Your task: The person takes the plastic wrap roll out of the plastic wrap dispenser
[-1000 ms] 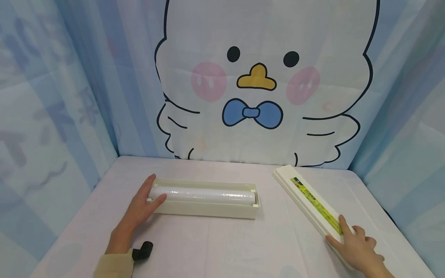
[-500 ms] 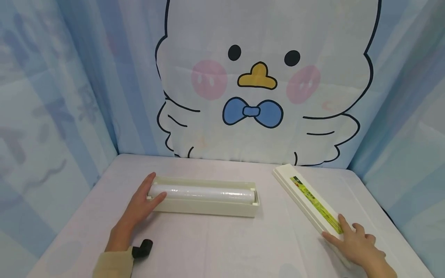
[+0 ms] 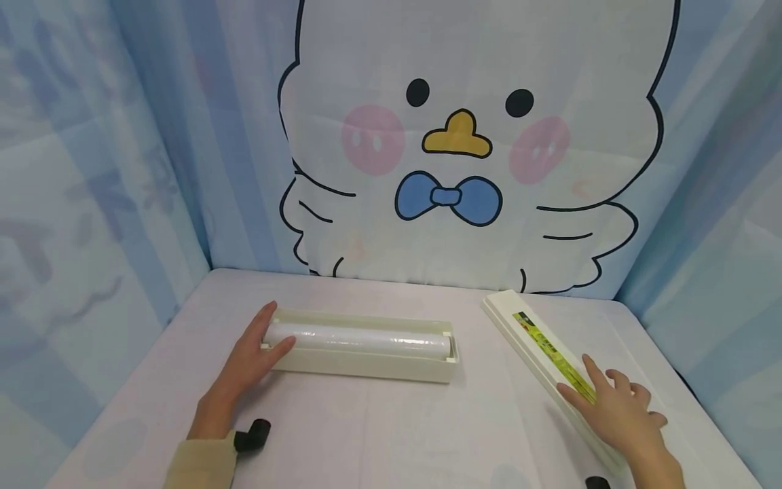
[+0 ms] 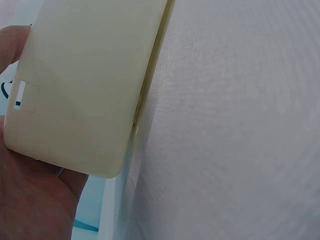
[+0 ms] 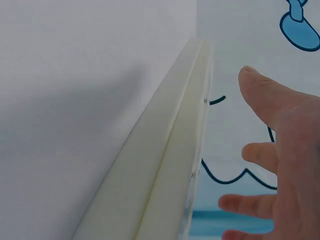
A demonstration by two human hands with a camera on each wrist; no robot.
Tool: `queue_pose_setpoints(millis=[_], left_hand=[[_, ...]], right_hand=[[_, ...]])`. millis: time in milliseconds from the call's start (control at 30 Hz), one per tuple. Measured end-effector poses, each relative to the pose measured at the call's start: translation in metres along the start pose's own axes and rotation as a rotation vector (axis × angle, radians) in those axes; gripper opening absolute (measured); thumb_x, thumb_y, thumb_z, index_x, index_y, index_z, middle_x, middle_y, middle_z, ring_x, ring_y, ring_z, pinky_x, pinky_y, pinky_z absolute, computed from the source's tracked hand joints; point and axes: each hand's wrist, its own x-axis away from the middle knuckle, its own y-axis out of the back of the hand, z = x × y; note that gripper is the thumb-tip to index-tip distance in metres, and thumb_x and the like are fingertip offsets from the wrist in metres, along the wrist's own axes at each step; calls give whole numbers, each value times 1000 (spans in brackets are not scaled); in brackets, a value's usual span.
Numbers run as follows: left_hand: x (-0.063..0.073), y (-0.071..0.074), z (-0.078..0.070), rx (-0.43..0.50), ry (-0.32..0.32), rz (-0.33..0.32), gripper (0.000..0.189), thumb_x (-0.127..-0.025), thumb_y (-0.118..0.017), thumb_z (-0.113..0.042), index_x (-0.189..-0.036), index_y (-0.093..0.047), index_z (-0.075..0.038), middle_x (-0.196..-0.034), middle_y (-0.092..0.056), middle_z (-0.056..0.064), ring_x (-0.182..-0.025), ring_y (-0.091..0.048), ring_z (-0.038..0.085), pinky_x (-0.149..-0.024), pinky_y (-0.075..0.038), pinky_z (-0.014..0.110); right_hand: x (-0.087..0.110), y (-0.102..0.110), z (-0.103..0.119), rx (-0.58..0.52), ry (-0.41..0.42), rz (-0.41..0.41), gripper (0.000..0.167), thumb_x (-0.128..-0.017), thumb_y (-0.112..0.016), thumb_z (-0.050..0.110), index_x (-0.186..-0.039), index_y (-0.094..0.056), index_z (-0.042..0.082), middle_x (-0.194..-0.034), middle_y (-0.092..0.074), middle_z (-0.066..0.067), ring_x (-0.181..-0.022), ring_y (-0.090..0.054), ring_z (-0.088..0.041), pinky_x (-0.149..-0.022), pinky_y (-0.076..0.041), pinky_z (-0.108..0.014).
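A cream plastic box (image 3: 366, 367) lies lengthwise on the table, uncovered, with a shiny white roll of cling film (image 3: 360, 339) inside. My left hand (image 3: 243, 363) holds its left end, thumb over the front rim and fingers at the back. In the left wrist view, the plain outer wall of the box (image 4: 85, 90) fills the upper left. The matching long lid (image 3: 504, 307), bearing a yellow-green label (image 3: 552, 354), lies slantwise on the right. Over its near end hovers my right hand (image 3: 623, 411), fingers spread. The right wrist view shows a gap between hand and lid (image 5: 170, 150).
A pale cloth covers the table (image 3: 391, 435). Blue patterned curtains (image 3: 85, 204) enclose it left and right, and a backdrop with a cartoon bird (image 3: 452, 244) stands behind. Black wrist pieces (image 3: 252, 435) show near the left and right wrists.
My right hand has let go of the lid's near end and lifted, shifting slightly up and left in the head view. The left hand, box and lid stay put.
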Motion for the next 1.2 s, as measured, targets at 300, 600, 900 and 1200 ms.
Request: queue_pose_setpoints(millis=[300,600,900,1200], left_hand=[[-1,0,0,7,0,-7,84,-100,-63,-37,-159,-17,1,-165,-13,25,-150,-12,45,-117,-12,63],[-2,0,0,-5,1,-7,84,-99,-63,-35,-159,-17,3,-164,-13,26,-150,-12,45,-117,-12,63],[0,-1,1,-4,5,-6,86,-99,-64,-37,-159,-17,2,-164,-13,26,-149,-12,46,-117,-13,64],[-2,0,2,5,-2,-10,85,-99,-64,-36,-159,-18,2,-164,-13,26,-149,-13,46,-117,-13,64]], right_hand=[[-4,-2,24,-15,20,-92,97,-93,-52,69,-157,-22,3,-143,-8,-41,-130,-2,-65,-89,-14,-87],[-4,-5,52,-31,170,-261,84,-95,-62,54,-157,-29,9,-148,-12,-38,-131,-11,-63,-87,-21,-85],[-6,-6,78,-100,267,-338,78,-94,-66,48,-155,-35,11,-151,-17,-35,-133,-16,-61,-87,-24,-82],[-7,-5,96,-128,333,-324,74,-97,-63,48,-156,-34,14,-153,-20,-32,-135,-17,-59,-88,-24,-80]])
